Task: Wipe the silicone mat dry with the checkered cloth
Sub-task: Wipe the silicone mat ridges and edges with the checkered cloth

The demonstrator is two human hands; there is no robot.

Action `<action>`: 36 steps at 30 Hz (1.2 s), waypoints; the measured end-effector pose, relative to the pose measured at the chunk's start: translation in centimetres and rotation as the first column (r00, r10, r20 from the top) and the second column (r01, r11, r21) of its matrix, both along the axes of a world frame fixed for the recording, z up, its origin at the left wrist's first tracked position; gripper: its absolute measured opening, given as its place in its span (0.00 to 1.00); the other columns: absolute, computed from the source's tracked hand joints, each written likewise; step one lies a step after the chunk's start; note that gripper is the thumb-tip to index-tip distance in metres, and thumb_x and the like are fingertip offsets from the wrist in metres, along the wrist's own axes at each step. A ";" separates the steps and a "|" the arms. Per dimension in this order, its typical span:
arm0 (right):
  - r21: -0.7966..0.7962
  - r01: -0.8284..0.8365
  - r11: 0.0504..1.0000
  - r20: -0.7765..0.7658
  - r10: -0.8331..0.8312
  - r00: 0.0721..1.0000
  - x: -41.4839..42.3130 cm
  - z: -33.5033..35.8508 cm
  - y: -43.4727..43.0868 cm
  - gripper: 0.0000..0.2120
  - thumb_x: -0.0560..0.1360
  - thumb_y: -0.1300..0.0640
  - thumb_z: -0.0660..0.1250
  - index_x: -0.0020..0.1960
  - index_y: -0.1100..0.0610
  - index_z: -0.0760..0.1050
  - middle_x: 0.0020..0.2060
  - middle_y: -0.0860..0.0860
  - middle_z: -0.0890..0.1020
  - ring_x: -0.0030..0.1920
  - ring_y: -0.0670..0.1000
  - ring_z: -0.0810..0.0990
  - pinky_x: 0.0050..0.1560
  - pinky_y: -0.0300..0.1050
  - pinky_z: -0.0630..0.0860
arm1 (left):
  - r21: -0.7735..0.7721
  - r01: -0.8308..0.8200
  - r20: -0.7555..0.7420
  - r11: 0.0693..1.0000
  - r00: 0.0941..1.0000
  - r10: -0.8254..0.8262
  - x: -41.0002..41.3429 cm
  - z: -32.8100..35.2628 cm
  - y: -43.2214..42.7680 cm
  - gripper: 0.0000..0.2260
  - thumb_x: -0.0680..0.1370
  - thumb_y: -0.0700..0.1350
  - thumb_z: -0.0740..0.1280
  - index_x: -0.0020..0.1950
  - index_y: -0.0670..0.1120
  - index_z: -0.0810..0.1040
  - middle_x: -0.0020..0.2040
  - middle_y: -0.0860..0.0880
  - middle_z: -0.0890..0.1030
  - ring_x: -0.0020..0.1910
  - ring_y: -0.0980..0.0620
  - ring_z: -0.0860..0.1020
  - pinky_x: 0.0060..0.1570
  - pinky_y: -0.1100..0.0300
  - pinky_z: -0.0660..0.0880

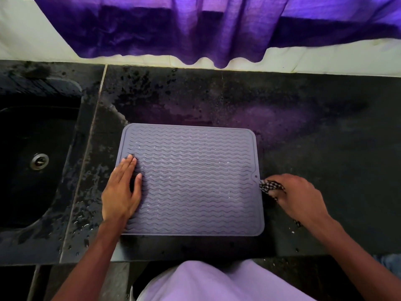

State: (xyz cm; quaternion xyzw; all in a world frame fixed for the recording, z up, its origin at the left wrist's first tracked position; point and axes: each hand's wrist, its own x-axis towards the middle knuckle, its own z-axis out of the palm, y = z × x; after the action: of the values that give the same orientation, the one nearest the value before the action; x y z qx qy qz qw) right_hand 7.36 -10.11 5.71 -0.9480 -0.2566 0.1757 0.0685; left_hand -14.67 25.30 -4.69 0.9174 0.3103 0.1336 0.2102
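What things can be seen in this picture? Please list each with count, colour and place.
countertop: one, black with wet patches, centre and right
silicone mat: one, grey-purple, flat on the countertop
checkered cloth: one, black and white, bunched at the mat's right edge
sink: one, dark, left
drain: one, metal, in the sink
curtain: one, purple, top
left hand: one, fingers flat on the mat's left side
right hand: one, gripping the cloth

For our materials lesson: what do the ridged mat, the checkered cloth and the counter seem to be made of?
The mat looks like matte silicone or rubber: moulded wavy ridges, rounded corners. The checkered cloth is woven fabric, bunched in the right hand. The counter is probably dark stone, speckled, reflecting purple.
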 end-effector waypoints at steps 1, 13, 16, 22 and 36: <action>0.052 0.035 0.998 -0.028 -0.034 0.999 0.2 0.1 0.2 0.15 0.73 0.55 0.71 0.56 0.39 0.78 0.48 0.43 0.81 0.50 0.51 0.79 0.46 0.51 0.79 | -0.004 -0.012 0.016 1.000 1.000 0.012 0.6 -0.1 -0.5 0.26 0.83 0.54 0.56 0.75 0.42 0.73 0.78 0.46 0.70 0.77 0.46 0.67 0.74 0.45 0.68; -0.057 -0.151 0.987 0.147 0.158 0.976 -2.1 -1.9 3.1 0.25 0.66 0.63 0.73 0.60 0.47 0.78 0.53 0.45 0.79 0.53 0.53 0.75 0.38 0.49 0.78 | 0.048 0.667 0.037 0.743 0.742 -0.669 16.4 -0.7 -16.7 0.22 0.81 0.44 0.56 0.73 0.44 0.76 0.75 0.43 0.73 0.75 0.42 0.71 0.72 0.41 0.70; -0.055 -0.136 0.989 0.162 0.143 0.976 -3.2 -2.5 1.8 0.27 0.60 0.64 0.75 0.57 0.47 0.80 0.48 0.45 0.80 0.49 0.53 0.76 0.31 0.47 0.76 | 0.070 0.673 0.004 0.736 0.738 -0.675 16.3 -1.3 -16.3 0.23 0.81 0.44 0.56 0.75 0.46 0.74 0.77 0.46 0.71 0.77 0.45 0.68 0.76 0.46 0.65; -0.034 -0.167 0.985 0.130 0.170 0.977 -5.8 -3.1 -1.0 0.26 0.58 0.63 0.77 0.52 0.44 0.80 0.42 0.42 0.79 0.43 0.51 0.76 0.25 0.47 0.76 | 0.067 0.649 0.019 0.757 0.758 -0.652 16.3 -1.3 -16.7 0.22 0.81 0.44 0.58 0.75 0.48 0.74 0.78 0.48 0.70 0.78 0.49 0.67 0.78 0.50 0.62; 0.246 0.079 0.966 -0.303 -0.001 0.953 -2.0 -0.8 -1.0 0.15 0.70 0.51 0.73 0.56 0.40 0.79 0.48 0.39 0.84 0.51 0.42 0.81 0.52 0.47 0.78 | 0.044 0.648 0.019 0.760 0.760 -0.650 16.3 -1.3 -16.6 0.22 0.82 0.44 0.56 0.76 0.49 0.72 0.78 0.49 0.69 0.79 0.50 0.65 0.79 0.50 0.60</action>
State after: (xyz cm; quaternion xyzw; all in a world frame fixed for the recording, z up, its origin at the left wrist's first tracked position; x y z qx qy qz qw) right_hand 5.35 -11.12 4.94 -0.8984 -0.2443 0.2821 0.2315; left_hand 1.61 8.72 -5.98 0.9693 -0.0322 0.0734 0.2325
